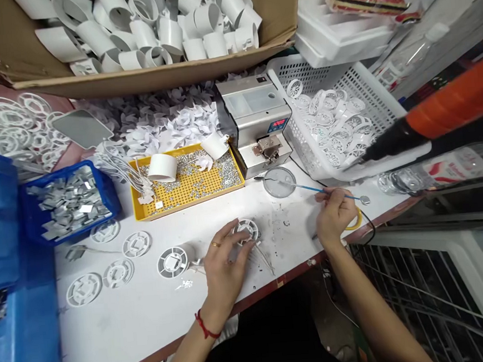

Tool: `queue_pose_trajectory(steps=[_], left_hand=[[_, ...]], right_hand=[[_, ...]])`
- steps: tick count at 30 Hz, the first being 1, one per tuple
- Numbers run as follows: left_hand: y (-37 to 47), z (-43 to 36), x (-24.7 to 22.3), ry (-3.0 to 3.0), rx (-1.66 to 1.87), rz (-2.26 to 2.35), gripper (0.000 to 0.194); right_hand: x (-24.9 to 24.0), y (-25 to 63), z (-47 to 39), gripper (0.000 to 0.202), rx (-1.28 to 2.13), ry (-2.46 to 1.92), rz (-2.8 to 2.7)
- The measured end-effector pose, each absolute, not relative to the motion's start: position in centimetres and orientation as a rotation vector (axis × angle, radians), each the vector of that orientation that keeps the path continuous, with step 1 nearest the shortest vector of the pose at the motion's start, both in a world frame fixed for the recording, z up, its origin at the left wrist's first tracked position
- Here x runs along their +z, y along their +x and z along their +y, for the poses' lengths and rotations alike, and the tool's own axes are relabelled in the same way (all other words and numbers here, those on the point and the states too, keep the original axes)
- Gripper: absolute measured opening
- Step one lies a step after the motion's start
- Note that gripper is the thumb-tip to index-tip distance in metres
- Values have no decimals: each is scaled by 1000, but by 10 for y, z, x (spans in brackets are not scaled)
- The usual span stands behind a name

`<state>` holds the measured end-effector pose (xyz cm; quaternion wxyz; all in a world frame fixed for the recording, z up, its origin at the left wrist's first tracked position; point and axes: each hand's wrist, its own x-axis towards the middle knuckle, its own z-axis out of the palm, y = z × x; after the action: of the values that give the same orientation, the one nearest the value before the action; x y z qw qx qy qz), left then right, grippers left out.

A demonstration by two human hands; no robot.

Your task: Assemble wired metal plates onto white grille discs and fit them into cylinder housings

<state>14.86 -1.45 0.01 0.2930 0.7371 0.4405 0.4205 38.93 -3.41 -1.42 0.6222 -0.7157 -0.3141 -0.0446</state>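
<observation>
My left hand (pixel 225 263) is closed round a white spoked plastic ring piece (pixel 247 229) at the middle of the bench, its fingers resting on the rim. Thin wires (pixel 266 260) trail from beside it. My right hand (pixel 335 212) pinches a thin blue stick (pixel 309 187), whose far end reaches over a small round dish (pixel 279 182). Left of my left hand stands a white cylinder housing (pixel 175 261) with a spoked end facing up. Several flat spoked discs (pixel 84 289) lie further left.
A yellow tray (pixel 188 202) holds small metal parts and two white cylinders. Behind the dish stands a metal machine (pixel 257 124) with a red display. A white basket (pixel 389 99) of spoked rings, a blue bin (pixel 111 197) of metal plates and a cardboard box (pixel 166 78) of cylinders surround the bench.
</observation>
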Motion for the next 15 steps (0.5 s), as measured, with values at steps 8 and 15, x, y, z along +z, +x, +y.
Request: queue_pose_trajectory(steps=[8, 15], left_hand=[[135, -24, -15, 2240, 1098, 985, 28], [137, -29, -30, 2219, 1184, 1034, 30]], right_hand=[[8, 324, -91, 22, -205, -1239, -1281], [25, 305, -95, 16, -126, -1203, -1623]])
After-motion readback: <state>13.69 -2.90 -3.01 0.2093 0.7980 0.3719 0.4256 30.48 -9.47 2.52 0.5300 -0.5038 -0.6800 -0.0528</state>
